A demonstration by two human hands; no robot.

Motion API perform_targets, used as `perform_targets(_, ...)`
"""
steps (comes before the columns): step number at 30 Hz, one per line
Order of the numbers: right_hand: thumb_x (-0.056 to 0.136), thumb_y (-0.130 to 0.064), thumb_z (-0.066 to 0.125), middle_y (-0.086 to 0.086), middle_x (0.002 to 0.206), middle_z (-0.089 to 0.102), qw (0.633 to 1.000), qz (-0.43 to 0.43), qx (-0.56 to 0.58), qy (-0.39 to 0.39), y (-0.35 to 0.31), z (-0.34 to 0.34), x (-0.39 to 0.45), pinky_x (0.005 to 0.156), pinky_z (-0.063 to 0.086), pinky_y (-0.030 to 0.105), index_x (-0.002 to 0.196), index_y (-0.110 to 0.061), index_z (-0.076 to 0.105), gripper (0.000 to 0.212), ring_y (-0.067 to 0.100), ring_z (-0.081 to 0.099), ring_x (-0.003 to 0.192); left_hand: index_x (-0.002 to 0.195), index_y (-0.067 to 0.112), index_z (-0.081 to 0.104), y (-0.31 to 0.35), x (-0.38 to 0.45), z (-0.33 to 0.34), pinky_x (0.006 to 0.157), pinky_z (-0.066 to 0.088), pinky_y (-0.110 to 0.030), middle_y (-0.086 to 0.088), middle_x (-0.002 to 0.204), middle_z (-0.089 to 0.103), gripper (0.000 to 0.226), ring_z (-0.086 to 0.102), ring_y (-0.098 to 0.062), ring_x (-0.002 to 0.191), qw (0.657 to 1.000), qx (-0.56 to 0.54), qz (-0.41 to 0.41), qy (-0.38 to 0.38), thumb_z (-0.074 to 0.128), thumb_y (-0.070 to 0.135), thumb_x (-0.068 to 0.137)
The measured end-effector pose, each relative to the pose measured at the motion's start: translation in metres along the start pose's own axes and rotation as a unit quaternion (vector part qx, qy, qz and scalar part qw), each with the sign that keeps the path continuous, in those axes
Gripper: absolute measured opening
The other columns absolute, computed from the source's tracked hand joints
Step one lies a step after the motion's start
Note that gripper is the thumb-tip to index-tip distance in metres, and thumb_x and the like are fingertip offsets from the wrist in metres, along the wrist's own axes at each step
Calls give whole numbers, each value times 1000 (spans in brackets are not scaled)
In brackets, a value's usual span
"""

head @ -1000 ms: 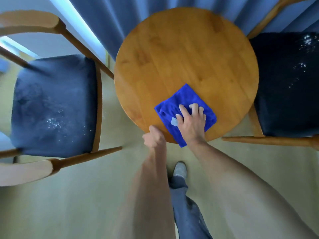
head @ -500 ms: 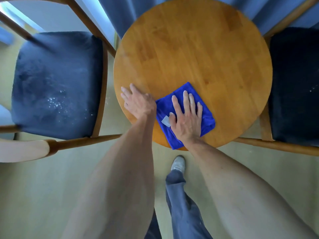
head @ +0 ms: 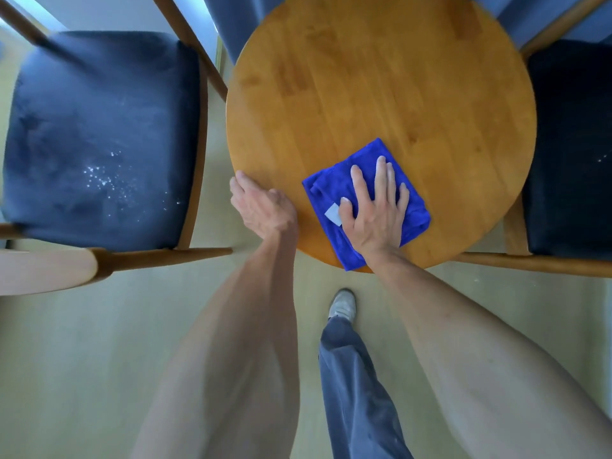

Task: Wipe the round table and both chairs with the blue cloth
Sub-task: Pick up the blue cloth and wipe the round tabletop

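Note:
The round wooden table point(head: 381, 77) fills the upper middle of the head view. A folded blue cloth point(head: 326, 190) with a small white tag lies near the table's front edge. My right hand point(head: 374, 210) presses flat on the cloth, fingers straight and spread. My left hand point(head: 261, 207) holds the table's front-left rim, its fingertips hidden over the edge. The left chair point(head: 99, 144) has a dark blue seat with white specks near its middle. The right chair point(head: 569, 144) has a darker seat with a few specks at the frame's edge.
Blue curtains point(head: 231, 14) hang behind the table. The left chair's pale backrest point(head: 43, 273) juts out at lower left. My trouser leg and grey shoe point(head: 342, 304) stand on the pale floor just in front of the table.
My left hand went from the front edge onto the tabletop, then slid back to the front-left rim. My right hand's fingers flattened on the cloth, which stayed near the front edge.

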State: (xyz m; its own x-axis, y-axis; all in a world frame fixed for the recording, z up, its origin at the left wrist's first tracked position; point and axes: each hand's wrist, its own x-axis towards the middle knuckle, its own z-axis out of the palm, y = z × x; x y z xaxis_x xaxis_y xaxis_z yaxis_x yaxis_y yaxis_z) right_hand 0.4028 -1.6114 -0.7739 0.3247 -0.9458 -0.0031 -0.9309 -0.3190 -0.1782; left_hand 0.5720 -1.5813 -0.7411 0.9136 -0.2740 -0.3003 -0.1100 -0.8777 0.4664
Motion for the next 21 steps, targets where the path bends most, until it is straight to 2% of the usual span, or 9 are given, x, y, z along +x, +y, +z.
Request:
perform_targets(6,84,-69,42,15,160,25,995,99,-19,-18,-64,5,-23,108,25,55,151,-19,34,84,31,22,148,132,15,54,-43,17,-31,92,39,-30,-3,132,53,56,52,-23,118,995,9,86,-53,40,2,79)
perform_targets(9,94,-50,47,12,155,38,996,91,-23,2,-104,8,-39,99,37,52,146,-17,45,62,29,36,142,133,15,52,-69,34,-56,83,38,-30,-7,124,54,53,57,-27,105,995,16,70,-64,40,1,83)
perform_targets(12,100,-35,44,9,149,48,994,108,-13,8,-152,7,-43,88,42,45,141,-16,50,46,27,47,133,132,15,50,-96,55,-90,79,38,-34,-10,118,57,49,58,-30,102,994,34,57,-90,41,3,85)
perform_targets(13,100,-29,43,9,142,54,994,110,8,13,-165,5,-42,82,44,44,137,-14,54,42,30,51,124,131,14,51,-106,58,-99,81,40,-34,-10,117,58,49,58,-31,104,991,47,67,-110,42,3,85)
perform_targets(16,84,-5,41,13,96,70,980,103,162,59,-219,-4,-36,65,41,39,103,-5,67,32,37,57,89,127,8,52,-159,66,-138,87,44,-36,-16,119,60,40,57,-34,111,975,76,55,-200,45,7,87)
perform_targets(18,83,-8,44,10,94,69,984,93,148,-27,-258,-11,-35,69,37,37,97,-12,64,24,34,54,93,126,6,49,-195,64,-163,87,46,-37,-18,119,60,36,58,-35,110,966,65,-7,-249,45,11,90)
perform_targets(19,90,-20,50,9,106,68,988,85,96,-88,-273,-10,-36,77,39,39,104,-17,62,19,31,52,104,131,8,46,-205,65,-167,86,48,-36,-16,122,60,39,60,-32,107,961,20,-56,-269,44,12,93)
perform_targets(20,91,-35,57,9,125,61,983,94,36,-155,-283,-6,-38,88,39,41,116,-22,59,28,29,46,120,137,11,43,-205,67,-168,83,49,-35,-12,124,59,42,61,-27,101,946,-64,-123,-294,42,14,95)
perform_targets(21,89,-42,62,10,141,48,964,121,-9,-237,-284,0,-43,98,36,44,126,-25,55,41,28,37,133,143,16,39,-200,69,-164,75,49,-32,-7,122,59,45,60,-18,90,909,-178,-201,-320,39,15,98)
